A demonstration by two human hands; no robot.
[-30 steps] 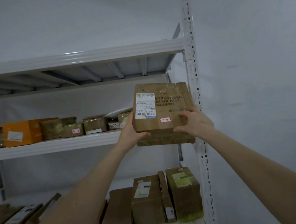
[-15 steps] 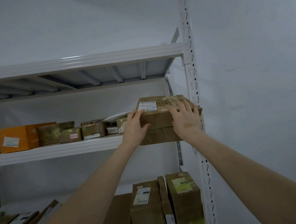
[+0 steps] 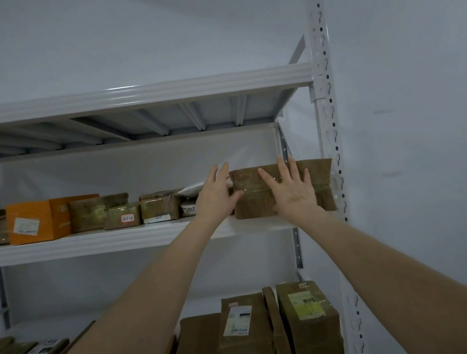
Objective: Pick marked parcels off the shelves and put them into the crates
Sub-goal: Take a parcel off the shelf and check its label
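A brown taped parcel (image 3: 322, 183) lies flat at the right end of the middle shelf (image 3: 122, 241). My right hand (image 3: 290, 192) rests flat against its front face with fingers spread. My left hand (image 3: 217, 194) is open at the parcel's left end, thumb touching its front corner. Neither hand grips the parcel. Its label is out of sight. Further left on the same shelf, a small parcel (image 3: 122, 216) shows a red-edged handwritten sticker.
An orange box (image 3: 40, 219) and several brown parcels stand along the middle shelf. Upright brown parcels (image 3: 307, 319) fill the lower shelf at right. A perforated white upright (image 3: 329, 117) closes the shelf's right end, with a wall beyond.
The parcel went from upright in both hands, label facing me, to lying flat on the middle shelf. Both hands have let go and opened against it.
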